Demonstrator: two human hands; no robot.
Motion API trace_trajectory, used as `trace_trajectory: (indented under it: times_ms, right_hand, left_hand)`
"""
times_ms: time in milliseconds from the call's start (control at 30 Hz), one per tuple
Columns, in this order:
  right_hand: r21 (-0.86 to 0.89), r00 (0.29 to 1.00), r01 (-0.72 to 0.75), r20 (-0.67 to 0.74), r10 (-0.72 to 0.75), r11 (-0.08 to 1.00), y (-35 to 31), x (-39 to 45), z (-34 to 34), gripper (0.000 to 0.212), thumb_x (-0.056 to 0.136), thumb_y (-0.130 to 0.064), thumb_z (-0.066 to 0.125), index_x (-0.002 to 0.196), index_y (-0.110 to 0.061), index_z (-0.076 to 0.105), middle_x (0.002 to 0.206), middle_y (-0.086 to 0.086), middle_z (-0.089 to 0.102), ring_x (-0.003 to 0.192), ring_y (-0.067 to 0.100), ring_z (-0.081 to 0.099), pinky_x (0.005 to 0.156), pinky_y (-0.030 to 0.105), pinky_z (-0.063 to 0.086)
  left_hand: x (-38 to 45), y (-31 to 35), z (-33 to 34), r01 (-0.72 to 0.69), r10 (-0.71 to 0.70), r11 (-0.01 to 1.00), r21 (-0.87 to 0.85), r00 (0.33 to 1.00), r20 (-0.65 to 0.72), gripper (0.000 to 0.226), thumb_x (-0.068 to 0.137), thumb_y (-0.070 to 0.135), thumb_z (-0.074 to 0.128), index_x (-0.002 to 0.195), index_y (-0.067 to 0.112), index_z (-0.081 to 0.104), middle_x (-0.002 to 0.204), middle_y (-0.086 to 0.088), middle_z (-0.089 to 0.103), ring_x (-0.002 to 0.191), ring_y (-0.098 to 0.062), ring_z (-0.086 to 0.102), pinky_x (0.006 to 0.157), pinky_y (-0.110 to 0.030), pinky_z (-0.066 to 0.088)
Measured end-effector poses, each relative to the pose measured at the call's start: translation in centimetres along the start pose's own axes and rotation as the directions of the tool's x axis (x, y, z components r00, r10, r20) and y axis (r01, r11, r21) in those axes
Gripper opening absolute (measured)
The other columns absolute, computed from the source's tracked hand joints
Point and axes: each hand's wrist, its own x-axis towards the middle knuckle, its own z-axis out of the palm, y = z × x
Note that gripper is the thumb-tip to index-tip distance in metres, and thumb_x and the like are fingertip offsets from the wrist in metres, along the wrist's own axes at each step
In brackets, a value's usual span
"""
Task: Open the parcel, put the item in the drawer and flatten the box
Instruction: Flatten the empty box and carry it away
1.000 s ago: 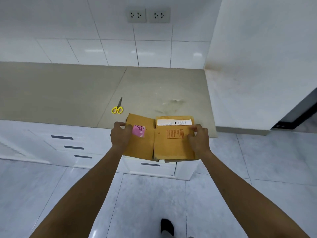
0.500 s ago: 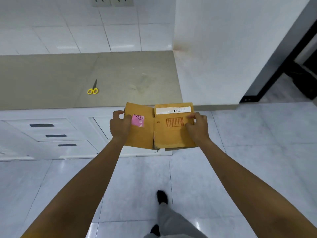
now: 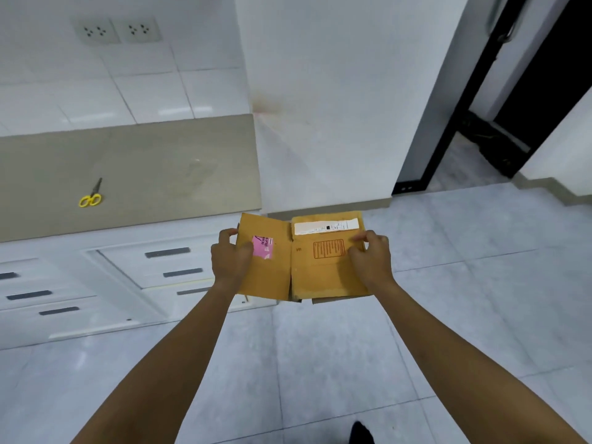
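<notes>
Box (image 3: 301, 270): brown cardboard, flattened, two panels side by side w/ a fold down the middle; held in the air over the floor, just off the table's right end, in front of the drawers.
Left hand (image 3: 231, 256): grip clamped on box's left edge, thumb on top next to pink sticker (image 3: 263, 247).
Right hand (image 3: 371, 257): grip clamped on box's right edge, fingers curled over the top face near the red printed stamp (image 3: 328, 249).
White label (image 3: 326, 225): strip along top of right panel.
Table (image 3: 144, 165): grey top, left of box.
Scissors (image 3: 90, 197): yellow handles, lying on table, well apart from box.
Drawers (image 3: 166, 270): white, dark slot handles, under table, all shut.
Floor (image 3: 320, 363): grey tiles; a dark shoe (image 3: 361, 432) at bottom edge.
</notes>
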Motion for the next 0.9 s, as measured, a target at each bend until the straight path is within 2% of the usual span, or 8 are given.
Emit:
trace_trajectory:
  times_ms: [67, 133, 300, 467, 633, 900]
  right_hand:
    - [0.007, 1.000, -0.003, -0.004, 0.003, 1.000, 1.4, 2.1, -2.4, 0.019, 0.091, -0.013, 0.055, 0.109, -0.015, 0.057, 0.126, 0.008, 0.042, 0.097, 0.014, 0.046, 0.081, 0.025, 0.038]
    - [0.006, 1.000, 0.013, -0.008, -0.013, 1.000, 2.8, 4.4, -4.9, 0.019, 0.090, -0.012, 0.055, 0.109, -0.014, 0.057, 0.126, 0.009, 0.042, 0.097, 0.014, 0.046, 0.081, 0.024, 0.038]
    - [-0.042, 0.999, 0.033, 0.025, -0.032, 0.999, 5.3, 8.8, -9.2, 0.023, 0.088, -0.008, 0.058, 0.110, -0.012, 0.056, 0.125, 0.009, 0.040, 0.096, 0.014, 0.045, 0.082, 0.024, 0.038]
    - [-0.024, 0.999, 0.002, 0.042, -0.001, 1.000, 7.2, 13.9, -10.7, 0.018, 0.091, -0.012, 0.055, 0.109, -0.013, 0.057, 0.127, 0.010, 0.042, 0.101, 0.018, 0.049, 0.083, 0.026, 0.038]
    - [0.021, 0.997, -0.038, 0.062, 0.037, 0.999, 8.3, 18.7, -9.5, 0.017, 0.094, -0.017, 0.051, 0.109, -0.017, 0.058, 0.129, 0.008, 0.042, 0.101, 0.014, 0.044, 0.085, 0.027, 0.037]
    - [-0.013, 0.983, -0.138, 0.124, 0.138, 0.990, 7.9, 30.7, -5.9, 0.015, 0.094, -0.017, 0.052, 0.107, -0.018, 0.058, 0.131, 0.008, 0.044, 0.110, 0.020, 0.049, 0.088, 0.028, 0.039]
  left_hand:
    - [-0.5, 0.7, 3.3, -0.041, 0.039, 0.998, 0.039, 0.998, 0.045, 0.055, 0.074, 0.032, 0.063, 0.127, 0.024, 0.050, 0.116, -0.018, 0.054, 0.090, -0.027, 0.055, 0.077, -0.034, 0.046]
    - [-1.1, 1.6, 6.9, -0.088, 0.084, 0.994, 0.066, 0.994, 0.064, 0.061, 0.073, 0.028, 0.069, 0.130, 0.023, 0.048, 0.121, -0.018, 0.048, 0.094, -0.026, 0.050, 0.084, -0.034, 0.042]
    - [-1.7, 3.7, 13.6, -0.140, 0.130, 0.981, 0.136, 0.988, 0.080, 0.065, 0.078, 0.019, 0.073, 0.136, 0.020, 0.043, 0.124, -0.020, 0.042, 0.093, -0.020, 0.040, 0.082, -0.029, 0.038]
    - [1.0, 5.3, 17.7, -0.164, 0.123, 0.951, 0.264, 0.979, 0.165, 0.071, 0.076, 0.013, 0.070, 0.139, 0.022, 0.038, 0.128, -0.018, 0.038, 0.104, -0.035, 0.054, 0.085, -0.034, 0.045]
    - [5.6, 5.4, 20.7, -0.180, 0.090, 0.902, 0.392, 0.968, 0.236, 0.068, 0.080, 0.007, 0.062, 0.142, 0.022, 0.036, 0.129, -0.018, 0.035, 0.100, -0.040, 0.058, 0.087, -0.040, 0.049]
    - [16.2, 7.1, 26.4, -0.181, 0.027, 0.861, 0.475, 0.949, 0.314, 0.069, 0.083, 0.003, 0.061, 0.143, 0.020, 0.033, 0.126, -0.019, 0.035, 0.082, -0.027, 0.048, 0.077, -0.034, 0.047]
